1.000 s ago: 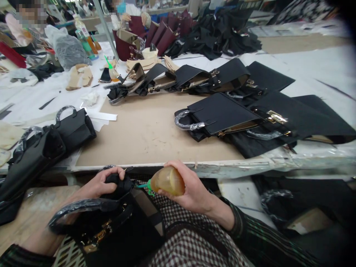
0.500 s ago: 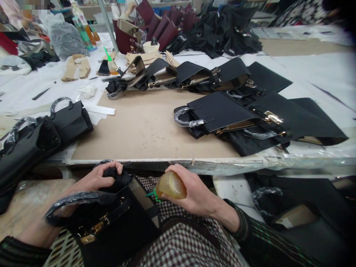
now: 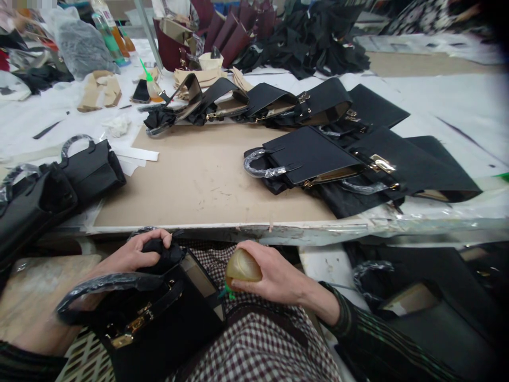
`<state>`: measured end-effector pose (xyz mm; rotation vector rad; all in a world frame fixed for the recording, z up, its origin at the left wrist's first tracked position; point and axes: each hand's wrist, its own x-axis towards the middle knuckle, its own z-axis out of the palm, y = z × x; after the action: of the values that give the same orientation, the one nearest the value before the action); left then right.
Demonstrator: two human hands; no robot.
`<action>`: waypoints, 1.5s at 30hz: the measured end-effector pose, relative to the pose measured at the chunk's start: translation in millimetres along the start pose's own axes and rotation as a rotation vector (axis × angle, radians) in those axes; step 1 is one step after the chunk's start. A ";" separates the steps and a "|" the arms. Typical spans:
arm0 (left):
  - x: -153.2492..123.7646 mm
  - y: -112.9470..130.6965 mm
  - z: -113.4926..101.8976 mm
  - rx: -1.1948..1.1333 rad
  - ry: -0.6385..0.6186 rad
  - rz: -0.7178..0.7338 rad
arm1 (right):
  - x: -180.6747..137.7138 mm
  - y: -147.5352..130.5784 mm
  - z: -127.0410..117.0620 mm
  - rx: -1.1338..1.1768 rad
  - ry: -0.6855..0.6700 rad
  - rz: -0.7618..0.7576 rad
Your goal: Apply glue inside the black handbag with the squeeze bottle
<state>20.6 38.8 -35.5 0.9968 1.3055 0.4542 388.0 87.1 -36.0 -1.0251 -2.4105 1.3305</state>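
Observation:
A black handbag with gold clasp and plastic-wrapped handle rests on my lap, below the table edge. My left hand is closed around the bag's upper corner, fingers curled over the black material. My right hand grips an amber squeeze bottle with a green nozzle, tipped down so the nozzle points at the bag's open side panel.
A brown board covers the table ahead. Several black handbags lie at its right and back, two more at the left. Maroon bags, black scraps, bottles and paper pieces crowd the far side.
The bottle has tipped further downward, its nozzle now pointing into the bag's side. My view has shifted slightly; both hands stay low at the lap.

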 end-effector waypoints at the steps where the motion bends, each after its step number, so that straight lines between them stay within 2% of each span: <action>1: -0.1 0.3 0.4 0.003 -0.006 -0.004 | 0.4 -0.9 -0.6 0.007 0.024 0.011; 3: -0.4 0.8 1.2 0.005 -0.013 -0.009 | 1.3 -2.4 -0.7 0.052 0.120 -0.003; 8: -1.8 2.8 3.1 -0.002 -0.012 -0.017 | 7.5 -5.9 5.3 0.114 0.426 -0.165; 11: -2.5 4.6 4.8 -0.001 0.001 -0.016 | 13.4 -8.4 9.3 0.071 0.501 -0.260; 18: -2.2 4.8 8.3 -0.024 0.013 0.000 | 14.8 -8.3 13.7 -0.022 0.425 -0.419; 24: -1.2 3.6 8.0 -0.012 0.015 -0.011 | 8.6 -7.9 9.8 -0.046 0.323 -0.389; 32: -1.8 3.6 6.6 -0.002 0.026 -0.009 | 16.9 -7.5 15.7 0.036 0.451 -0.424; 45: -6.1 12.0 22.6 0.011 0.045 -0.014 | 7.6 -3.6 7.2 0.043 0.405 -0.321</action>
<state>43.2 32.6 -23.4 0.9909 1.3558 0.4614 377.2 86.0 -38.4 -0.7657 -2.1184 0.9553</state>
